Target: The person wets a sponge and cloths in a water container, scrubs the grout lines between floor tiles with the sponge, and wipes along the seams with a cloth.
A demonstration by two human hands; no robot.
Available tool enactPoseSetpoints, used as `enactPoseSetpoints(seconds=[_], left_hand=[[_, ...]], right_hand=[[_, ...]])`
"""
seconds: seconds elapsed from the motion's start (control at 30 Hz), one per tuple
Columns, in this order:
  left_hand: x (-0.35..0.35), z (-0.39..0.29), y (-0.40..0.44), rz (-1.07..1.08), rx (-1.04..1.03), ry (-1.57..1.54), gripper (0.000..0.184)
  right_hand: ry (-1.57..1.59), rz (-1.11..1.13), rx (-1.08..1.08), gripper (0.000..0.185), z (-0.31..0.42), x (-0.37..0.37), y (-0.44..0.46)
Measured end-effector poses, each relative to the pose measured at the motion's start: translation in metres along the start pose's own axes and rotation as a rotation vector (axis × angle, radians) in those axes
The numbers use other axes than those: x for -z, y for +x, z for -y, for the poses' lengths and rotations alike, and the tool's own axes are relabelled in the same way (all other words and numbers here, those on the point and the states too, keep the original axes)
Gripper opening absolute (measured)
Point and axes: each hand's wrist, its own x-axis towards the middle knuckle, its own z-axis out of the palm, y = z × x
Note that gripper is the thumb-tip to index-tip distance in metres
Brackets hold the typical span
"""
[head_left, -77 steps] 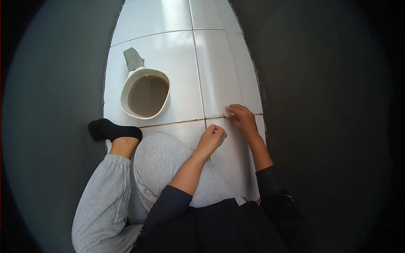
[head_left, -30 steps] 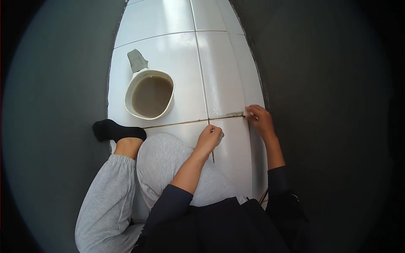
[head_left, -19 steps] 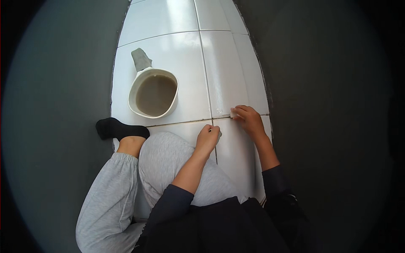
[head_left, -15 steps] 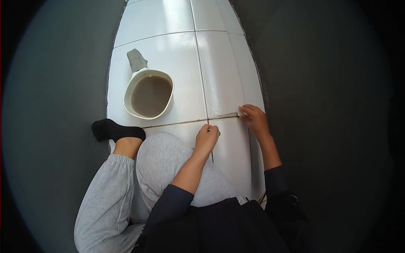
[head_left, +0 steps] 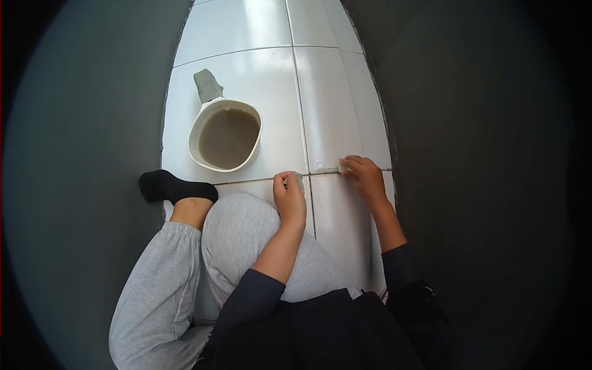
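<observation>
My left hand (head_left: 290,198) is closed around a greyish, cloth-like wad (head_left: 299,179), of which only an edge shows beside the fingers. It is over the tiles, just above my knee and left of the upright tile seam. My right hand (head_left: 366,179) pinches a small pale piece (head_left: 343,165) at the cross seam (head_left: 327,172) between two white tiles. A short greyish, wet-looking streak lies along that seam to the left of the fingertips. The exact kind of the pale piece is too small to tell.
A white dipper (head_left: 193,143) with murky brownish water (head_left: 229,139) stands on the tiles ahead to the left. A grey cloth (head_left: 208,86) lies over its handle. My black-socked foot (head_left: 179,187) rests below it. Dark grey surfaces border the narrow white tiled strip (head_left: 271,80).
My right hand has slid left along the cross seam with the pale piece. The left hand has shifted a little left and up, its fist turned so more of the grey wad shows.
</observation>
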Motion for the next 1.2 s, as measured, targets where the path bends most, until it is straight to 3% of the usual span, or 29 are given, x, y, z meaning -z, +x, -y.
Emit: enactPoseSetpoints(seconds=[0.07,0.17,0.43,0.63,0.77,0.87,1.07,1.2], left_hand=[[-0.001,0.001,-0.001,0.019,-0.003,-0.002,0.028],[0.003,0.000,-0.001,0.071,0.020,-0.065,0.021],[0.000,-0.017,-0.008,0.062,0.060,-0.049,0.024],[0.001,-0.008,-0.004,0.051,0.021,-0.041,0.024],[0.005,-0.021,-0.007,0.049,0.052,-0.068,0.025],[0.001,-0.015,-0.006,0.075,0.069,-0.045,0.025],[-0.003,-0.009,-0.006,0.076,0.044,-0.046,0.024],[0.005,-0.018,-0.006,0.068,0.072,-0.064,0.024]], right_hand=[[0.020,-0.097,0.145,0.027,0.021,-0.020,0.003],[0.037,-0.070,0.267,0.028,0.051,-0.044,0.010],[0.038,-0.078,0.082,0.029,-0.005,-0.002,-0.001],[0.035,-0.055,0.257,0.027,0.048,-0.041,0.009],[0.063,-0.007,0.243,0.028,0.011,-0.013,0.006],[-0.031,-0.050,0.111,0.026,-0.009,0.007,-0.002],[0.049,-0.114,0.257,0.028,0.041,-0.043,0.004],[0.058,-0.071,0.217,0.028,0.021,-0.025,0.003]])
